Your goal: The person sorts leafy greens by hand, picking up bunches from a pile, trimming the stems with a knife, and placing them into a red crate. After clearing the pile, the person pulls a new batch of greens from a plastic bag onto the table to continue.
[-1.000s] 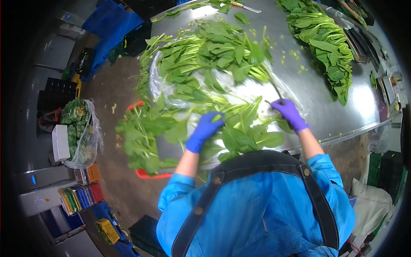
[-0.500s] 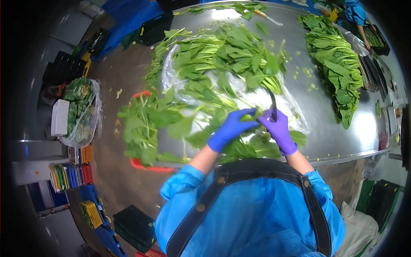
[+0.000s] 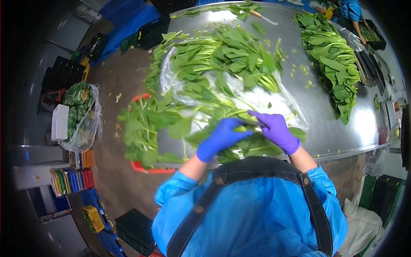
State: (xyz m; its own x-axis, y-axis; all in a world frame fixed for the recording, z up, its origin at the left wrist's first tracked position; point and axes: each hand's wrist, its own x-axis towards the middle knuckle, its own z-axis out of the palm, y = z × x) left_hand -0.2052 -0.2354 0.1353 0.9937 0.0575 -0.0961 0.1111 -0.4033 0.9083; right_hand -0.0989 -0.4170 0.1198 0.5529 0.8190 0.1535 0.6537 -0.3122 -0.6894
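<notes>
My left hand point(image 3: 223, 138), in a blue glove, is closed round the pale green stem end of some leafy greens point(image 3: 240, 128). In a purple glove, my right hand point(image 3: 279, 132) is close beside it, gripping a narrow dark knife point(image 3: 259, 123); most of the knife is hidden by the fingers. Loose leaves point(image 3: 261, 144) lie under both hands. Just beyond them, a large heap of leafy greens point(image 3: 231, 51) rests on clear plastic sheeting point(image 3: 295, 109) on the metal table point(image 3: 334, 139).
A long row of greens point(image 3: 336, 64) lies at the right. To the left stands a red-rimmed basket point(image 3: 160, 170) filled with greens point(image 3: 141, 137). Another knife point(image 3: 263, 17) lies at the far edge. Another person point(image 3: 352, 10) reaches into a dark crate point(image 3: 373, 37) at top right.
My left hand has moved left and down, drawing slightly apart from the right. The dark knife stood up from my right hand and now points left, mostly hidden.
</notes>
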